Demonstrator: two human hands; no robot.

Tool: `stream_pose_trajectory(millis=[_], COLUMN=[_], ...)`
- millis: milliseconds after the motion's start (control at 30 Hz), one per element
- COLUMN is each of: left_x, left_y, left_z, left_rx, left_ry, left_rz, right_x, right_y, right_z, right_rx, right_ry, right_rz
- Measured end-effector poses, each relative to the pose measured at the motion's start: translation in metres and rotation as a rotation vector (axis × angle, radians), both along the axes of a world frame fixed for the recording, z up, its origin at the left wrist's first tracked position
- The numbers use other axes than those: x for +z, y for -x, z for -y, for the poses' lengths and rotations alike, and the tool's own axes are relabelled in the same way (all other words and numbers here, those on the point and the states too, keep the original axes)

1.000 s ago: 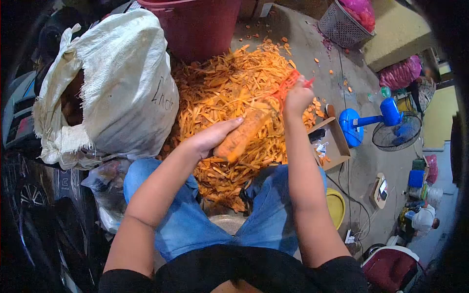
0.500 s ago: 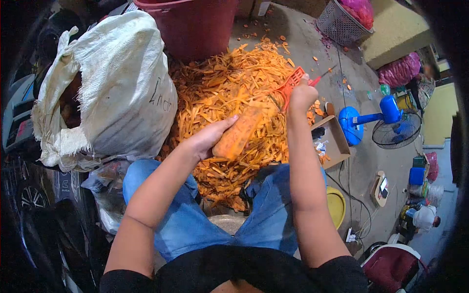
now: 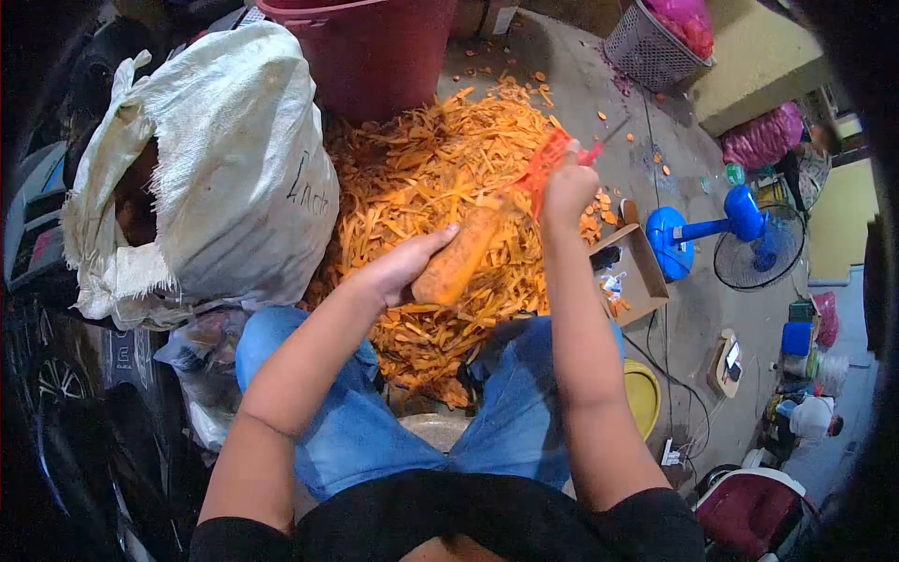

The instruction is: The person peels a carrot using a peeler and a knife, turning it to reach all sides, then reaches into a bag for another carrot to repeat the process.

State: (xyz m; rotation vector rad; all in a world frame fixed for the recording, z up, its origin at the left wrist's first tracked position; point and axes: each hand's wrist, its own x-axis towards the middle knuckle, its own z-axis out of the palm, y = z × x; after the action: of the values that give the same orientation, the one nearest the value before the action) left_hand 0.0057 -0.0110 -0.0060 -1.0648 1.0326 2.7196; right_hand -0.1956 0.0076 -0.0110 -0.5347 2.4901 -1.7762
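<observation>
My left hand (image 3: 398,267) grips the near end of an orange carrot (image 3: 461,258), which points away and to the right over a big heap of carrot peelings (image 3: 440,169). My right hand (image 3: 569,187) is closed on a red-orange peeler (image 3: 546,161), whose head sits at the carrot's far end. Both forearms reach out over my knees in blue jeans.
A large white woven sack (image 3: 215,159) stands at the left, a dark red bucket (image 3: 375,47) behind the heap. To the right are a small cardboard box (image 3: 641,276), a blue fan (image 3: 740,234), a yellow bowl (image 3: 644,393), a grey basket (image 3: 655,47) and cables.
My right hand has gone back and forth with the peeler along the carrot's far end. My left hand has turned the carrot slightly.
</observation>
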Motion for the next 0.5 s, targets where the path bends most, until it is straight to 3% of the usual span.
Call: stream_pose_trajectory(millis=[33,67,133,233,300,333,400,433,500], left_x=[-0.005,-0.009,-0.011,-0.012,-0.005,-0.005,0.000,0.002,-0.011], left_y=[0.000,-0.002,0.005,0.007,0.000,0.002,0.003,0.003,0.006], left_z=[0.003,0.008,0.009,0.008,0.009,0.002,-0.004,-0.005,0.001], left_rx=[0.034,0.001,0.119,0.277,0.037,0.065,0.055,0.051,0.124], left_ry=[-0.074,-0.174,-0.126,-0.005,0.077,0.035,-0.002,-0.037,-0.092], left_rz=[-0.008,-0.177,-0.126,-0.078,-0.085,-0.052,-0.058,-0.062,-0.087], right_x=[0.000,0.013,0.017,0.011,-0.004,-0.018,-0.008,-0.003,0.011], right_y=[-0.011,-0.043,-0.083,-0.091,-0.058,-0.029,0.005,0.003,-0.008], right_z=[0.000,-0.001,-0.008,-0.007,0.007,0.014,0.002,-0.001,-0.001], right_rx=[0.063,0.252,0.418,0.450,0.243,0.116,0.008,0.005,0.050], right_ry=[-0.041,0.317,0.182,0.054,0.067,0.126,0.105,0.102,0.257], right_rz=[-0.040,0.020,-0.060,-0.165,-0.141,-0.195,-0.033,-0.033,0.252])
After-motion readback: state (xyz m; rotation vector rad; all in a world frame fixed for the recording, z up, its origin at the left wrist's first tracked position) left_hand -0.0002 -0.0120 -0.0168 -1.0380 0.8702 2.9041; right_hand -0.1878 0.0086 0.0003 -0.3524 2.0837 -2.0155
